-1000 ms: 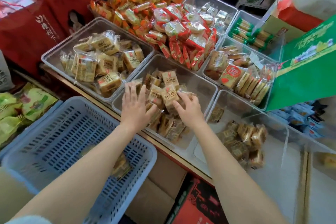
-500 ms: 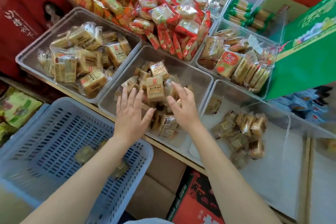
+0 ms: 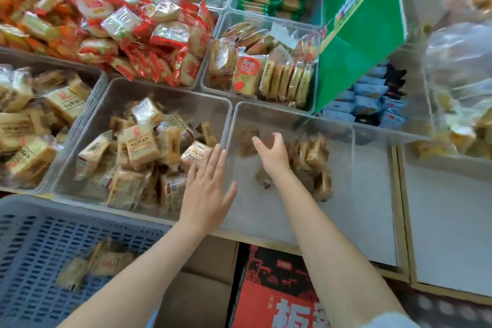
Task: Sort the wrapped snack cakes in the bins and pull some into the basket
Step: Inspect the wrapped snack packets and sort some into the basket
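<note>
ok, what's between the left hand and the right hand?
In the head view, the clear wall shared by the two front bins runs between the left hand and right hand; no cake lies there.

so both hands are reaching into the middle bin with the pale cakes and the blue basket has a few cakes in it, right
Not quite. In the head view only the left hand is at the middle bin; the right hand reaches into the bin to its right. The blue basket does hold a few cakes.

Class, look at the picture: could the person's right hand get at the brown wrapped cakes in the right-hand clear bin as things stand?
Probably yes. The right hand already reaches over the open-topped bin, beside the brown wrapped cakes, and nothing covers them.
</note>
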`<state>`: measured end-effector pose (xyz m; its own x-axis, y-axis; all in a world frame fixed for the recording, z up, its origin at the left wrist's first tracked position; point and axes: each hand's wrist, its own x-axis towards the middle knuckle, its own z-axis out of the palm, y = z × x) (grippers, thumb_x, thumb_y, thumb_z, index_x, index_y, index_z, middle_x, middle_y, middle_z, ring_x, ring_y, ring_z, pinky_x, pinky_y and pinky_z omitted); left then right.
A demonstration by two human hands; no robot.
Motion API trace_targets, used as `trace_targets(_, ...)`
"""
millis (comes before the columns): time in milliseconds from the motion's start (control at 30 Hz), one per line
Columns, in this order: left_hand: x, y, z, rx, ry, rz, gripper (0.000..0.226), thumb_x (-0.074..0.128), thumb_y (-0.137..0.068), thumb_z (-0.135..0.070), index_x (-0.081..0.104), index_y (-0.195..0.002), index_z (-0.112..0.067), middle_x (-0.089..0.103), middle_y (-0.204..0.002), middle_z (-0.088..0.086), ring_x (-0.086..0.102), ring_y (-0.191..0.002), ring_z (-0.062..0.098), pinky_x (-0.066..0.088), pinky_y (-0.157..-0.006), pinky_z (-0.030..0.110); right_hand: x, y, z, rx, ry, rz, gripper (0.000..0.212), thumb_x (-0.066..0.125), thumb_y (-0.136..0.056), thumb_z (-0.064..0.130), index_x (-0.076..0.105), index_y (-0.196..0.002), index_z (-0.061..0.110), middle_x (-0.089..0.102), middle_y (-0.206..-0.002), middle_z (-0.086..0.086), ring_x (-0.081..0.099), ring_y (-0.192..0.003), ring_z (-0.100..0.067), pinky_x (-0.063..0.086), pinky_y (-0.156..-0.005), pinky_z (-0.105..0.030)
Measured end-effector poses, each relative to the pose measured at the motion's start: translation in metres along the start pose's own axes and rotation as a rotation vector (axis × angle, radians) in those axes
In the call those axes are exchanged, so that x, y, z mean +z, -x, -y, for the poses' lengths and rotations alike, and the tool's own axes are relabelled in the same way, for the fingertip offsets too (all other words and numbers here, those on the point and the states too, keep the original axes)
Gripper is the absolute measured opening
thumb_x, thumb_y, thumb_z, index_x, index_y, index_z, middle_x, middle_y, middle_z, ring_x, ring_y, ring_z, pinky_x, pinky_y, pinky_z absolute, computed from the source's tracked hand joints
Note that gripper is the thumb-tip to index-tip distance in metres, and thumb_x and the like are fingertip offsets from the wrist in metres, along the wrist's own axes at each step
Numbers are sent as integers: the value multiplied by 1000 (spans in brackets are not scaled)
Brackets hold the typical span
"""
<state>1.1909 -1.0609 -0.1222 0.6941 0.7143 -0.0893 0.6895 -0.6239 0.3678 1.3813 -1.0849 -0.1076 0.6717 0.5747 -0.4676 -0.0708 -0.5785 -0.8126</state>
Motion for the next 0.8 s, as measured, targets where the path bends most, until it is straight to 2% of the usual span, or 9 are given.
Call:
trace_targets(100,1,0,-2,-2,-9,-5,77,20,-100,-58,8,-165,-19,0,-172,-6,-2,-158,11,-2,-127,39,20,-29,-3,97,14,87,76,66,-98,36,27,-158,11,40,-159,-12,38,-147,-31,32,-115,-36)
trace_targets(233,1,0,-2,-13,-15,12,75,23,-101,-57,9,-165,-20,0,-172,-6,-1,-158,11,-2,-128,38,33,-49,-19,101,34,88,56,71,-95,27,51,-142,6,60,-140,-13,55,-131,-30,42,-102,-30)
trace_targets(333,1,0,-1,-15,-18,20,75,23,-102,-58,9,-165,-20,1,-172,-6,-1,-158,10,-1,-127,40,26,-51,-24,91,-27,87,55,78,-89,31,60,-134,4,66,-128,-7,62,-120,-24,47,-101,-33)
trace_targets(467,0,0,-3,-29,11,29,75,20,-101,-59,8,-165,-22,-1,-172,-7,-3,-158,10,0,-128,41,7,-27,-17,27,-85,99,53,79,-88,35,64,-130,8,69,-121,0,65,-110,-19,52,-95,-37)
trace_targets(600,-8,-1,-1,-43,90,53,79,14,-97,-67,8,-165,-27,-6,-170,-13,-9,-157,8,1,-128,44,-15,18,-20,-17,-283,181,36,73,-94,26,68,-126,12,76,-115,-3,70,-111,-27,57,-92,-45)
trace_targets(700,-21,-3,-17,-69,296,36,85,26,-87,-80,22,-161,-37,-2,-169,-16,-8,-157,11,-2,-128,44,-34,53,-22,-44,-421,265,30,65,-99,19,69,-127,8,75,-119,-5,69,-114,-20,57,-93,-31)
trace_targets(733,-25,-5,-27,-78,357,23,86,30,-83,-82,32,-157,-38,1,-170,-15,-8,-157,11,-1,-125,43,-39,63,-23,-53,-438,295,30,65,-99,19,69,-126,8,75,-119,-5,69,-114,-18,55,-94,-27)
trace_targets(800,-28,-10,-50,-104,424,-11,82,36,-78,-84,57,-140,-35,9,-171,-8,-4,-158,14,2,-125,44,-49,76,-26,-66,-469,348,32,65,-98,25,70,-126,9,75,-119,-4,68,-117,-17,53,-99,-27)
